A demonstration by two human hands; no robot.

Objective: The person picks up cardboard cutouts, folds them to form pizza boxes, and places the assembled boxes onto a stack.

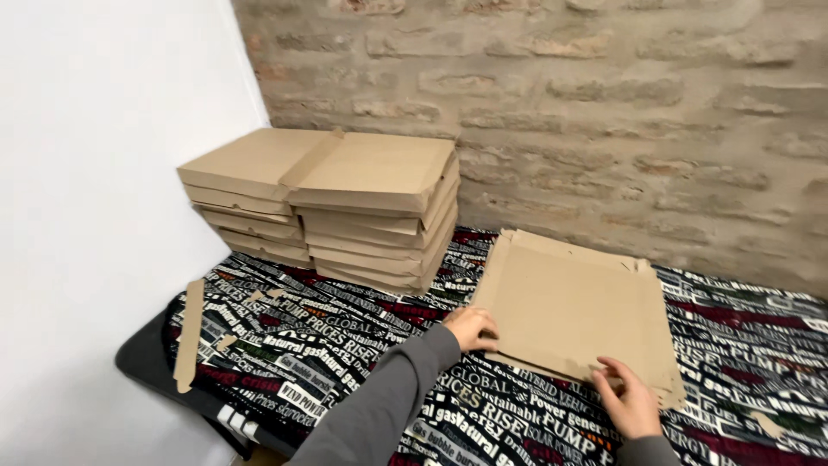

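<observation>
A pile of flat, unfolded brown cardboard blanks [569,306] lies on a table covered with a cloth printed in black, white and red lettering [345,332]. My left hand [471,328] grips the pile's near left edge, fingers curled over the cardboard. My right hand [628,401] pinches the near right edge, lifting the top sheet slightly. Both arms wear grey sleeves.
Two side-by-side stacks of folded flat cardboard boxes [328,203] stand in the far left corner against a brick wall [604,103] and a white wall [103,173]. A narrow cardboard strip [188,336] and small scraps [254,298] lie near the table's left edge.
</observation>
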